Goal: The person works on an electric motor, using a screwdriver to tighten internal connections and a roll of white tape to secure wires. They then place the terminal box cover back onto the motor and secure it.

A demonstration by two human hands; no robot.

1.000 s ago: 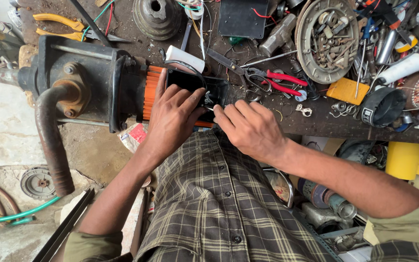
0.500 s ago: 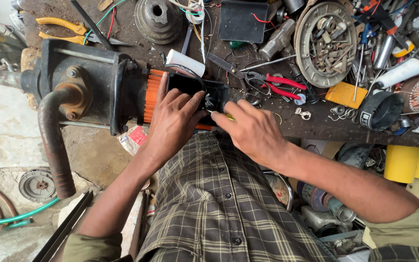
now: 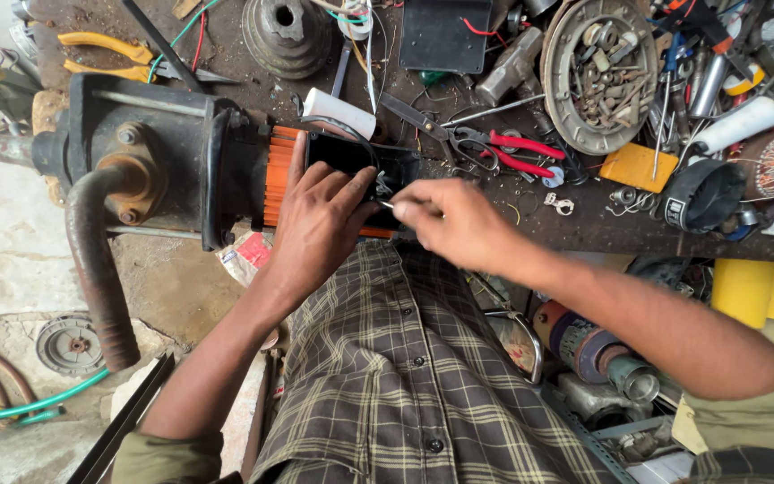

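At the tabletop edge: a water pump motor (image 3: 217, 166) lies on its side, its dark cast body to the left and an orange finned section (image 3: 278, 175) toward the middle, close against the person's chest.
Terminal box: a small black box (image 3: 360, 159) sits on the orange section, open side up, with thin wires inside.
Left hand (image 3: 320, 224): laid flat over the box and orange fins, fingers spread and pressing down, not curled round anything.
Right hand (image 3: 454, 220): fingers pinched shut on a thin metal piece (image 3: 387, 205), likely a wire end or small tool; too small to tell which, its tip at the box.
Pipe: a rusty bent pipe (image 3: 96, 269) hangs from the motor's left end, over the floor.
Nearby: red-handled pliers (image 3: 517, 152), a white tube (image 3: 340, 112), yellow pliers (image 3: 105, 49), a round tray of scrap parts (image 3: 597, 76).
Handling, motor: judged heavy, stiff and greasy; best held by the cast body or steadied from above, not by the fins.
Handling, wires: judged thin, springy and easily broken; take them near the ends with fingertips.
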